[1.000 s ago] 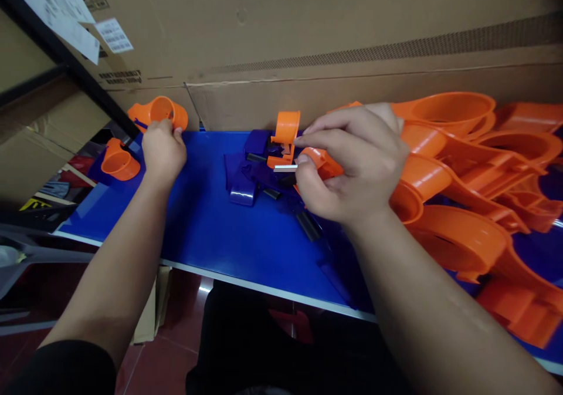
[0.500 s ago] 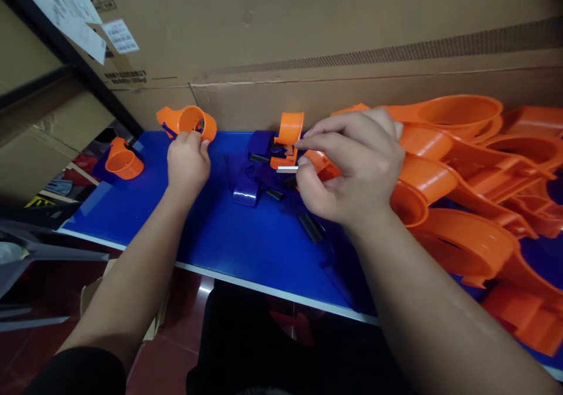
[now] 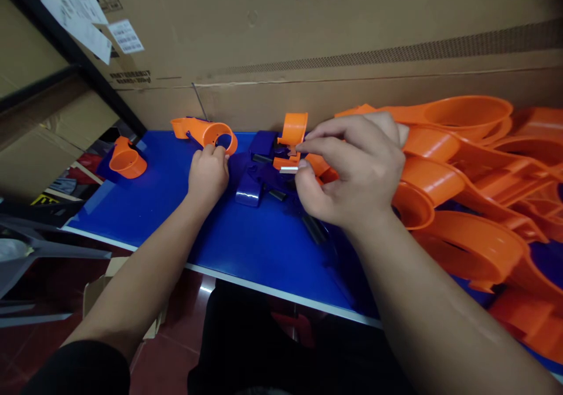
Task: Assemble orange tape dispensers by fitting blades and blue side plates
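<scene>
My left hand (image 3: pixel 207 175) is closed, its curled fingers at the near rim of an orange tape dispenser (image 3: pixel 204 130) with a dark blue part along its side. My right hand (image 3: pixel 354 169) pinches a small serrated metal blade (image 3: pixel 289 170) between thumb and fingers; its teeth stick out to the left. Just behind the blade stands a small orange piece with a curved top (image 3: pixel 294 126). Dark blue plastic parts (image 3: pixel 248 191) and black rollers (image 3: pixel 314 229) lie between the hands.
A big pile of orange dispenser bodies (image 3: pixel 472 242) covers the right side of the blue table (image 3: pixel 259 248). Another orange and blue dispenser (image 3: pixel 127 161) stands at the left end. A large cardboard box (image 3: pixel 246 43) rises behind the table, beside a black frame bar (image 3: pixel 101 95).
My left hand has moved right along with the orange dispenser, which has turned and sits nearer the blue parts. My right hand keeps the blade in nearly the same place.
</scene>
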`<state>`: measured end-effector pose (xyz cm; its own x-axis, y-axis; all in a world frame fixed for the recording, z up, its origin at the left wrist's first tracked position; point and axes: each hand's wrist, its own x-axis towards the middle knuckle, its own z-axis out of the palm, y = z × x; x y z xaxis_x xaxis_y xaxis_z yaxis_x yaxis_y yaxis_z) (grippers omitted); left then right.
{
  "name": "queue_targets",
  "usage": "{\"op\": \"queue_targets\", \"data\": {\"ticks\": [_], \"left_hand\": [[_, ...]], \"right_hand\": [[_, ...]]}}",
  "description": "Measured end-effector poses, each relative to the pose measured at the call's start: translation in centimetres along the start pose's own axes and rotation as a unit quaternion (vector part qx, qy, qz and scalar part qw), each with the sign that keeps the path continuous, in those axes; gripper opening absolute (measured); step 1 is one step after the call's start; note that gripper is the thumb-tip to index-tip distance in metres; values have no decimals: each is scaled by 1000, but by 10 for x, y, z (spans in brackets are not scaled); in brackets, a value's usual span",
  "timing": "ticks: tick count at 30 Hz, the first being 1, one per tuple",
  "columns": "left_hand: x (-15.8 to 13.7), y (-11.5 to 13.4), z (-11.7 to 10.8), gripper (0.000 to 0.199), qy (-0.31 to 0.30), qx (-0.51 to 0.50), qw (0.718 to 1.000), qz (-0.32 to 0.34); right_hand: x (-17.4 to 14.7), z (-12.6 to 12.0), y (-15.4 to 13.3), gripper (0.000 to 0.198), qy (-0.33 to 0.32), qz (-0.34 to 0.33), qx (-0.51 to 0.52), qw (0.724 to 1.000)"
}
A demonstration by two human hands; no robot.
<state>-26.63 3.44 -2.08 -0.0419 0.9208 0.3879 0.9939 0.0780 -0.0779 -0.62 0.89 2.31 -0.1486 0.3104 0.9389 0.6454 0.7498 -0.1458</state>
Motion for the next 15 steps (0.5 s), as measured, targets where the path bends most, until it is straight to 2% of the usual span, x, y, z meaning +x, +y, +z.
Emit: {"op": "queue_targets", "data": {"ticks": [10,15], "left_hand": [[-4,5,4,34,-42,-2,999,-1],[-5,7,-1,35,-53,-14,998,-12]], "right_hand": [[-2,-1,1,10,-15,11,-4,1000],[-1,-2,0,9,4,-4,6,1000]]}}
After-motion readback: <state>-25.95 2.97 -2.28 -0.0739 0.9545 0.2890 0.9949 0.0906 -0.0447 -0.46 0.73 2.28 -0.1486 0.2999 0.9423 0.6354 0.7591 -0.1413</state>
